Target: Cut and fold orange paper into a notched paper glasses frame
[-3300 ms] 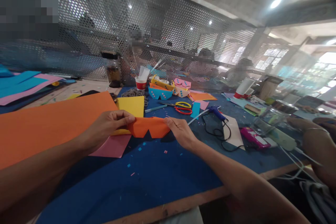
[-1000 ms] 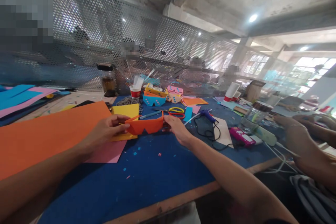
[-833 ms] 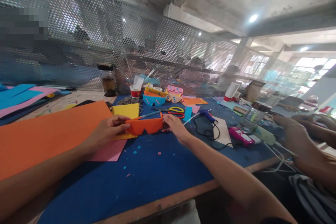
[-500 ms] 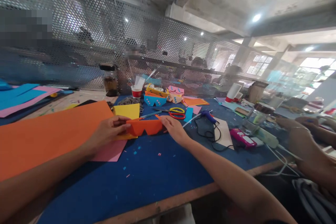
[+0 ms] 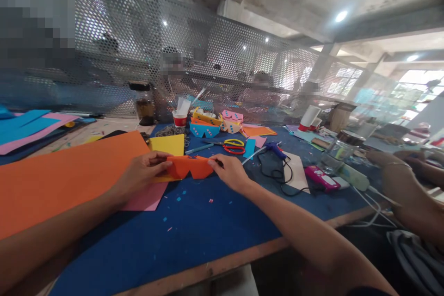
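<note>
Orange paper glasses (image 5: 190, 167), with a notch in the lower edge, are held just above the blue table surface (image 5: 204, 231). My left hand (image 5: 149, 168) pinches their left end between thumb and fingers. At the right end, my right hand (image 5: 229, 171) grips the paper with closed fingers. Beneath and behind my left hand lie a large orange sheet (image 5: 72, 173), a yellow sheet (image 5: 168, 144) and a pink sheet (image 5: 147, 198). Scissors (image 5: 233, 146) with yellow and red handles rest beyond the glasses, beside a blue pen (image 5: 199, 149).
Finished-looking paper glasses (image 5: 204, 130) are grouped at the back near a paper cup (image 5: 180, 119) and a dark jar (image 5: 143, 105). To the right are a purple glue gun (image 5: 276, 150) with its cord and a magenta device (image 5: 322, 178). Another person's arm (image 5: 398, 180) reaches in at the far right.
My right hand has shifted its grip at the right end, its fingers now more curled where they were stretched along the paper. The left hand keeps its hold.
</note>
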Demonstrator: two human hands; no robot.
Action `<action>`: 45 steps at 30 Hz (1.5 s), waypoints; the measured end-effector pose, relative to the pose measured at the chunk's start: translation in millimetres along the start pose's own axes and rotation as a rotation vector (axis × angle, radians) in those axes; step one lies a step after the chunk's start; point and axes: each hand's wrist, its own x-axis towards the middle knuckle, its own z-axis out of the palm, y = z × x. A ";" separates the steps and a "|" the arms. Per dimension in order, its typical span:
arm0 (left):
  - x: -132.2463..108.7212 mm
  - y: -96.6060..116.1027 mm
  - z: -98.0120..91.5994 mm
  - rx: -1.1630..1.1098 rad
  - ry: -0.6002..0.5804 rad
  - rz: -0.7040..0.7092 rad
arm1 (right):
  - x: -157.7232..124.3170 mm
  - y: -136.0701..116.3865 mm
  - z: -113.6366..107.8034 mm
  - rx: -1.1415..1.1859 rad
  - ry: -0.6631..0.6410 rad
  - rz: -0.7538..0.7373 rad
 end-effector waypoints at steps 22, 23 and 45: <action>0.8 -6.8 2.2 -0.035 -0.002 0.008 | -3.7 -17.6 -8.8 -0.129 -0.013 0.020; 0.3 -6.8 2.3 -0.040 -0.002 0.008 | -3.9 -18.7 -9.2 -0.132 -0.011 0.017; 5.0 -4.8 -8.4 0.020 -0.081 -0.076 | 10.6 -5.6 -1.1 -0.086 -0.001 -0.009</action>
